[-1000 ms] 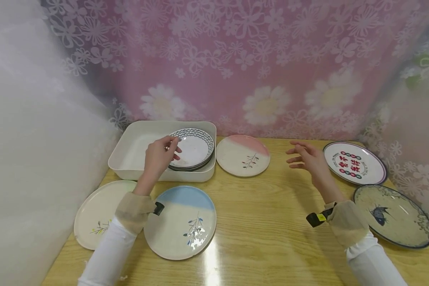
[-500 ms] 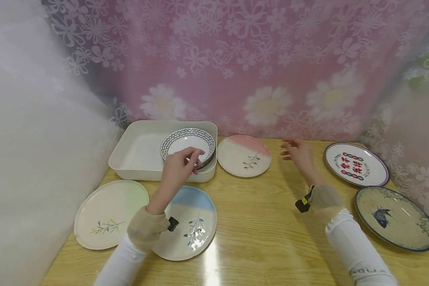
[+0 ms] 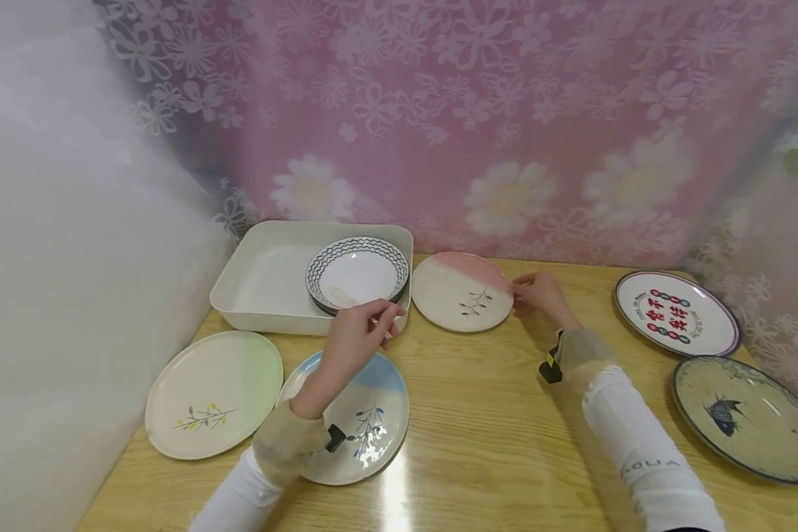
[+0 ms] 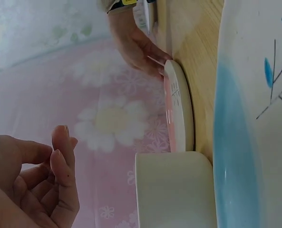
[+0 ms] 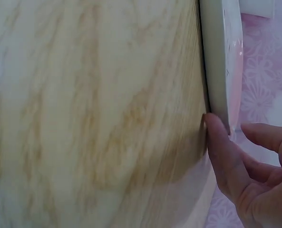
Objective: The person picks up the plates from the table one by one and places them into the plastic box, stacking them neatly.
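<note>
My right hand [image 3: 539, 294] is at the right rim of a small plate [image 3: 459, 303] with a pink band and a red-leaf sprig. In the right wrist view a fingertip [image 5: 212, 121] touches the low edge of that plate, and the thumb [image 5: 259, 133] stands just off its upper face. My left hand [image 3: 357, 336], loosely bent and holding nothing, hovers over the far side of the blue-banded plate [image 3: 366, 458], near the front of a white bin [image 3: 266, 321]. Inside the bin, at its right end, sit stacked bowls [image 3: 366, 277] with a black wavy border.
A plate with a green band [image 3: 199, 377] lies at the left beside the blue-banded one. At the right are a white oval plate with red lettering [image 3: 678, 314] and a fish-patterned oval plate [image 3: 751, 421]. A flowered pink curtain [image 3: 439, 148] closes off the back of the wooden table [image 3: 492, 428].
My right hand has moved left and down to the pink-banded plate's rim. My left hand has drawn back from over the bowls toward the blue-banded plate. The plates lie where they were.
</note>
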Demonstrator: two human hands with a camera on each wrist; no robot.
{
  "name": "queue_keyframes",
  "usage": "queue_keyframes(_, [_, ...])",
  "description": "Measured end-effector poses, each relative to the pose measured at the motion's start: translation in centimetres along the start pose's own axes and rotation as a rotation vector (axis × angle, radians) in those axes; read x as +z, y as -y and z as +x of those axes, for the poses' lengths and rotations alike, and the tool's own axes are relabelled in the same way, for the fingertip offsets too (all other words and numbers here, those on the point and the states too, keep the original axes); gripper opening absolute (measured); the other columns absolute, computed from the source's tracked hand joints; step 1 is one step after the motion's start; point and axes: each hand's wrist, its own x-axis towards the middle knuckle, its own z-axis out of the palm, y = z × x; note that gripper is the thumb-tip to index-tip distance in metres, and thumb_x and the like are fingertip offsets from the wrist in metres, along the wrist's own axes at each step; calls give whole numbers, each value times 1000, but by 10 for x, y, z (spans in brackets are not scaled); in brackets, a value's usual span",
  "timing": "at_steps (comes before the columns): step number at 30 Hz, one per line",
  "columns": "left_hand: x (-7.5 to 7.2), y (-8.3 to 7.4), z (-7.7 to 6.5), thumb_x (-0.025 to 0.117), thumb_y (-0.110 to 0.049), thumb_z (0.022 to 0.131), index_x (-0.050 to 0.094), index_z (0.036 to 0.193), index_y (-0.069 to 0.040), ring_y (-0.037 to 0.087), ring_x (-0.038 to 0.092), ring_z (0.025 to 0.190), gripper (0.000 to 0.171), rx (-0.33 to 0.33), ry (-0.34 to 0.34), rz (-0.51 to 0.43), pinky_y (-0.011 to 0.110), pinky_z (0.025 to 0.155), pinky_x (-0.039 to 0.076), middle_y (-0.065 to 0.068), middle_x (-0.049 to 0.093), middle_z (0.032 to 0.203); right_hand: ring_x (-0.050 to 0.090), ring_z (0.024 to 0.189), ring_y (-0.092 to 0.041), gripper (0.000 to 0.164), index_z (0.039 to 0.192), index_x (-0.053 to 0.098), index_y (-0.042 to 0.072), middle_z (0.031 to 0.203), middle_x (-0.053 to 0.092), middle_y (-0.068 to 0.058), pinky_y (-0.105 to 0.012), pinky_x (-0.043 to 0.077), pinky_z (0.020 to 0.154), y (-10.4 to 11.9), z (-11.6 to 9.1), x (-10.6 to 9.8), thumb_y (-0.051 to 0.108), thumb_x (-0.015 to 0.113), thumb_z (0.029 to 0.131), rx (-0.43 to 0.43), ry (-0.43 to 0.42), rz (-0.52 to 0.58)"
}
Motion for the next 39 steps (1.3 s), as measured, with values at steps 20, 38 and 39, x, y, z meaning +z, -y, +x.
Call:
queue_keyframes(20, [14, 7, -7, 59, -19, 104, 77, 104, -10, 15, 67, 54, 21, -21, 78, 46, 23, 53, 47, -4, 70, 71, 73, 75, -24, 38, 129, 53, -17, 117, 64, -36, -35, 59, 76, 0, 2, 7, 4, 54, 97, -56, -63, -139])
queue_keyframes(38, [15, 14, -11, 60, -18, 103, 77, 100, -14, 12, 67, 53, 18, -33, 63, 51, 23, 50, 45, -3, 71, 71, 67, 76, -10, 47, 137, 43, -24, 129, 55, -41, -25, 57, 79, 2, -9, 11, 9, 47, 105, 37, 77, 44])
queue_keyframes(39, [15, 14, -11, 60, -18, 103, 77, 100, -13, 13, 67, 53, 18, -34, 64, 48, 23, 50, 44, -3, 71, 71, 67, 74, -9, 47, 137, 43, -25, 128, 55, -41, -25, 57, 78, 1, -9, 11, 10, 46, 105, 39, 86, 55])
